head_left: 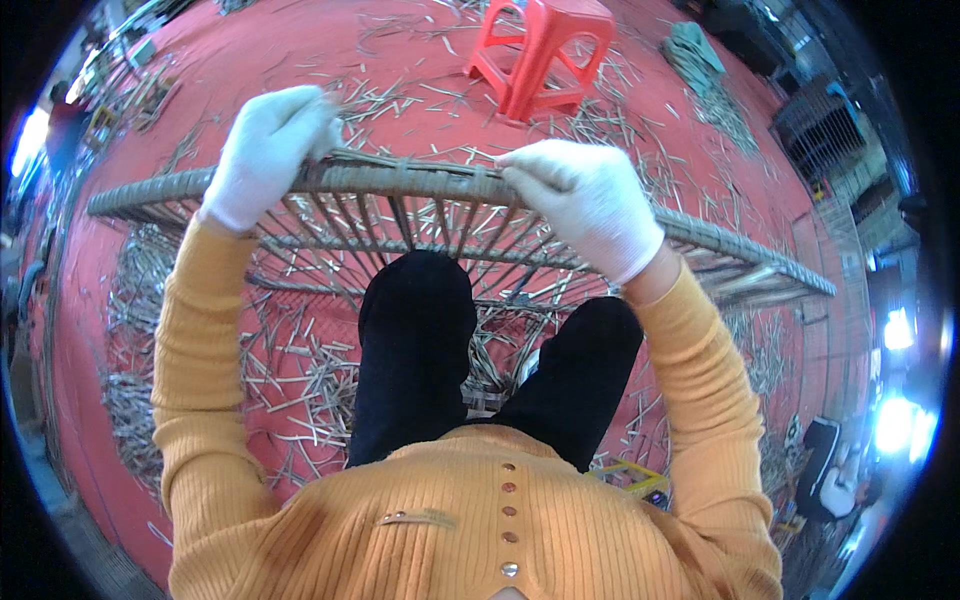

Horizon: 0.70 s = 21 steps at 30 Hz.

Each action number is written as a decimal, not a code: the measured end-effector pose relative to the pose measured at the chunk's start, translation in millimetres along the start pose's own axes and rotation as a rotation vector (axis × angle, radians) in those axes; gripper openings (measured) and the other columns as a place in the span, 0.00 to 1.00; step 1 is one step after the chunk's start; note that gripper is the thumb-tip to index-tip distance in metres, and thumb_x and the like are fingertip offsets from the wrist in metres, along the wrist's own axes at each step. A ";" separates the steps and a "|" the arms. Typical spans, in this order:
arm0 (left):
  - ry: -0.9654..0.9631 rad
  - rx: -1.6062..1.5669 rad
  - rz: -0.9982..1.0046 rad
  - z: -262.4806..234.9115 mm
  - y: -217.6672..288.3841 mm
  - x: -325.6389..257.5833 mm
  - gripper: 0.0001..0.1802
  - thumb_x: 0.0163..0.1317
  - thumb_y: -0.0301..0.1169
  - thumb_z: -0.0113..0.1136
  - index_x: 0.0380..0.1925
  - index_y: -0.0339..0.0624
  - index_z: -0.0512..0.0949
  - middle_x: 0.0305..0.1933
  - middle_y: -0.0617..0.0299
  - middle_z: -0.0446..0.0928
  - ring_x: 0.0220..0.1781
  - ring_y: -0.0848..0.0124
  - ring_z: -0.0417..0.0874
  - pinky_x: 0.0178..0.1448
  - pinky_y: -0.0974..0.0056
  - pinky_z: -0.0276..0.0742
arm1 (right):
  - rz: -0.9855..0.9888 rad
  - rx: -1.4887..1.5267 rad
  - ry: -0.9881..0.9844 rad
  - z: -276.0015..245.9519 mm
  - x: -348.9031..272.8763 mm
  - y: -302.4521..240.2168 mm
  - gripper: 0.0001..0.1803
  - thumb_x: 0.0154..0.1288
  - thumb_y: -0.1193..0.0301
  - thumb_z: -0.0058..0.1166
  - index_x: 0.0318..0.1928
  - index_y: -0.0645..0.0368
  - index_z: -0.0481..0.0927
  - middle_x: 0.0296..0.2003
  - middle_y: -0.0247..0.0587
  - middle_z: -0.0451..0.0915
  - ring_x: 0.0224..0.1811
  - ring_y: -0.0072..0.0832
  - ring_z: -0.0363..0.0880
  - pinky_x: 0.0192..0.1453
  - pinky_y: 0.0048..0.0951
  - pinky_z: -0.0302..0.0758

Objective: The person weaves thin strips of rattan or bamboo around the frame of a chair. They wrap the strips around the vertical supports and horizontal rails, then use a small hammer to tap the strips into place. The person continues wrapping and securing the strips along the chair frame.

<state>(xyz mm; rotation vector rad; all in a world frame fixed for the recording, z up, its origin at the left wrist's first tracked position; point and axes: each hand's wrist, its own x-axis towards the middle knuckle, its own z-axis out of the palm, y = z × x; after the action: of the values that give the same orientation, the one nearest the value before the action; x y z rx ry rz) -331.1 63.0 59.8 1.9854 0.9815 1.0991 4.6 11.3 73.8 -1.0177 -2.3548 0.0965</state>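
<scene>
In front of my knees stands a large openwork frame of woven plant fibre, its thick wrapped rim (400,180) running across from left to right. Thin dry strips (425,164) lie along the top of this rim between my hands. My left hand (268,150), in a white glove, is closed with curled fingers at the left end of the strips; its fingertips are slightly blurred. My right hand (590,205), gloved the same way, pinches the strips at their right end, above the rim. Slender spokes (450,225) slant down from the rim toward lower bars.
A red plastic stool (545,60) stands beyond the frame. Cut strips litter the red floor (300,50). A green cloth bundle (692,55) lies at far right, near a wire cage (820,130). Something yellow (630,478) sits by my right thigh.
</scene>
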 end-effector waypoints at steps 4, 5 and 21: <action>0.087 0.177 0.061 -4.0 -7.3 -14.4 0.16 0.80 0.32 0.53 0.30 0.35 0.76 0.24 0.68 0.70 0.28 0.79 0.69 0.35 0.67 0.67 | 0.376 0.058 -0.037 -38.8 -42.0 22.7 0.12 0.73 0.71 0.63 0.49 0.65 0.89 0.39 0.49 0.90 0.39 0.33 0.91 0.46 0.29 0.85; 0.123 0.229 0.067 -6.2 -8.4 -16.2 0.16 0.80 0.32 0.53 0.31 0.35 0.76 0.24 0.67 0.70 0.29 0.78 0.69 0.36 0.67 0.67 | 0.274 0.044 -0.035 -42.2 -50.2 28.5 0.12 0.72 0.71 0.63 0.50 0.65 0.89 0.40 0.49 0.90 0.39 0.33 0.91 0.46 0.29 0.85; 0.350 0.390 -0.005 -23.5 -5.5 -34.3 0.07 0.76 0.25 0.56 0.40 0.32 0.81 0.36 0.61 0.80 0.44 0.72 0.81 0.52 0.66 0.77 | 0.364 -0.020 0.058 -77.4 -104.1 53.1 0.12 0.70 0.74 0.64 0.52 0.63 0.88 0.47 0.49 0.90 0.46 0.36 0.90 0.52 0.31 0.85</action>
<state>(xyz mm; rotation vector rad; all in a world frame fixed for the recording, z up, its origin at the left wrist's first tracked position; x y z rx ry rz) -366.0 41.1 52.1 2.1264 1.4776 1.3652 137.1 -34.6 74.7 -1.4298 -2.0982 0.1787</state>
